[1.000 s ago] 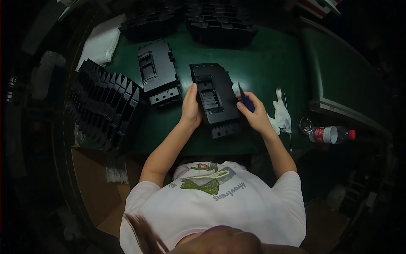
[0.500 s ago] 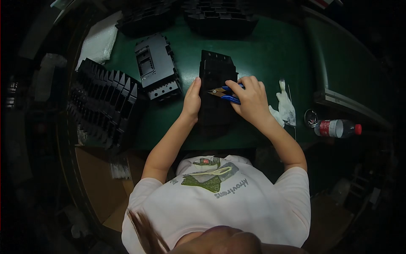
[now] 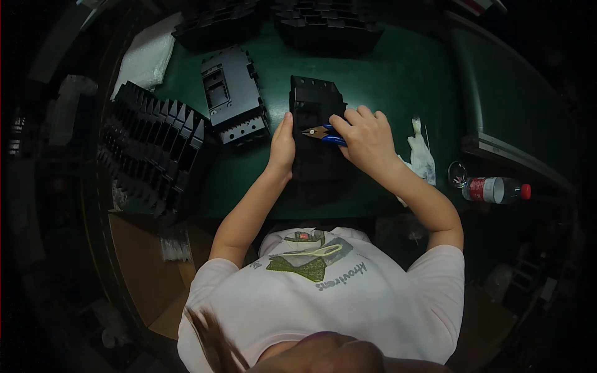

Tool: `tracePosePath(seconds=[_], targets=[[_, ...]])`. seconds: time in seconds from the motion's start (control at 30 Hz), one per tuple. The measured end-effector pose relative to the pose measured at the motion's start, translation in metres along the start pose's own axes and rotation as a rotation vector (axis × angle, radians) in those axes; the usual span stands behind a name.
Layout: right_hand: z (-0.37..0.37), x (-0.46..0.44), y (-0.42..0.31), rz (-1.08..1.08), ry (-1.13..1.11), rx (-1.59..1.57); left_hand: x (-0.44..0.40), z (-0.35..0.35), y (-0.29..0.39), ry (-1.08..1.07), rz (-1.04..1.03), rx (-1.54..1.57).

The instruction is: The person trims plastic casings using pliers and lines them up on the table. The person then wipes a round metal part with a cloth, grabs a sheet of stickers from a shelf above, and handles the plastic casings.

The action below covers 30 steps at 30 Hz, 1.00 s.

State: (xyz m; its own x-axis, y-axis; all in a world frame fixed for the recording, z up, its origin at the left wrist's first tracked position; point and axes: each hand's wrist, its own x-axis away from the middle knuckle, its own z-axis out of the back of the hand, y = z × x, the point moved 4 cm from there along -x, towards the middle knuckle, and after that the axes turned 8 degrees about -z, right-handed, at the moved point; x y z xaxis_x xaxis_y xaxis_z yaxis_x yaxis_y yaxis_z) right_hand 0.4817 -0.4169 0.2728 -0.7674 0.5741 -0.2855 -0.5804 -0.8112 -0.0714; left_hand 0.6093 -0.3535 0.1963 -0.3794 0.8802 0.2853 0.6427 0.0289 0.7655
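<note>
Right grip (image 3: 368, 140) clutching blue-handled cutters (image 3: 324, 133), mid-frame! Left grip (image 3: 283, 150) holds the dark casing (image 3: 314, 155), its lower end lost in shadow.

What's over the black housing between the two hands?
The right hand holds blue-handled cutters over the black housing; the left hand is at its edge. The surface directly beneath the cutters is covered; tip contact is unclear.

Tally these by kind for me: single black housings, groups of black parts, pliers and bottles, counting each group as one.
Single black rectangular plastic housings: 2
Groups of black plastic parts: 3
Blue-handled metal pliers: 1
Clear plastic bottle with red cap: 1
Total: 7
</note>
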Motion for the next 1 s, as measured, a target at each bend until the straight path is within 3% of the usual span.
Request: tracePosePath(seconds=[0.17, 0.23, 0.27, 0.33, 0.4, 0.47, 0.5, 0.57, 0.7, 0.77, 0.8, 0.83, 0.9, 1.0], targets=[[-0.017, -0.002, 0.010, -0.006, -0.029, -0.103, -0.004, 0.002, -0.004, 0.013, 0.008, 0.076], [-0.023, 0.002, 0.027, -0.227, 0.115, -0.518, -0.004, 0.003, -0.005, 0.015, -0.013, 0.082], [-0.028, 0.004, 0.030, -0.215, 0.111, -0.517, -0.004, 0.004, -0.004, 0.026, -0.034, 0.090], [-0.052, 0.014, 0.048, -0.671, -0.049, -1.012, -0.005, 0.006, 0.000, 0.034, -0.047, 0.142], [-0.061, 0.022, 0.039, -0.695, -0.107, -1.132, -0.004, 0.008, 0.006, 0.046, -0.067, 0.197], [-0.069, 0.023, 0.027, -0.763, -0.200, -1.602, -0.002, 0.003, 0.012, -0.013, -0.076, 0.201], [-0.063, 0.014, 0.023, -0.745, -0.215, -1.599, 0.000, 0.001, 0.017, -0.003, -0.093, 0.209], [-0.040, -0.009, 0.015, -0.765, -0.148, -1.914, 0.003, -0.010, 0.025, -0.098, -0.123, 0.375], [-0.032, -0.074, -0.002, -0.714, -0.180, -1.927, -0.005, 0.003, 0.008, -0.167, -0.089, 0.497], [-0.040, -0.104, -0.018, -0.726, -0.219, -1.909, -0.019, 0.028, -0.017, -0.045, -0.062, 0.428], [-0.047, -0.116, -0.028, -0.691, -0.246, -1.925, -0.025, 0.031, -0.021, -0.229, -0.050, 0.405], [-0.053, -0.126, -0.038, -0.679, -0.254, -1.882, -0.023, 0.025, -0.013, -0.232, -0.060, 0.403], [-0.068, -0.139, -0.057, -0.675, -0.269, -1.772, -0.018, 0.016, -0.007, -0.143, -0.001, 0.212], [-0.086, -0.147, -0.070, -0.692, -0.327, -1.699, -0.014, 0.013, 0.001, -0.055, -0.007, 0.262]])
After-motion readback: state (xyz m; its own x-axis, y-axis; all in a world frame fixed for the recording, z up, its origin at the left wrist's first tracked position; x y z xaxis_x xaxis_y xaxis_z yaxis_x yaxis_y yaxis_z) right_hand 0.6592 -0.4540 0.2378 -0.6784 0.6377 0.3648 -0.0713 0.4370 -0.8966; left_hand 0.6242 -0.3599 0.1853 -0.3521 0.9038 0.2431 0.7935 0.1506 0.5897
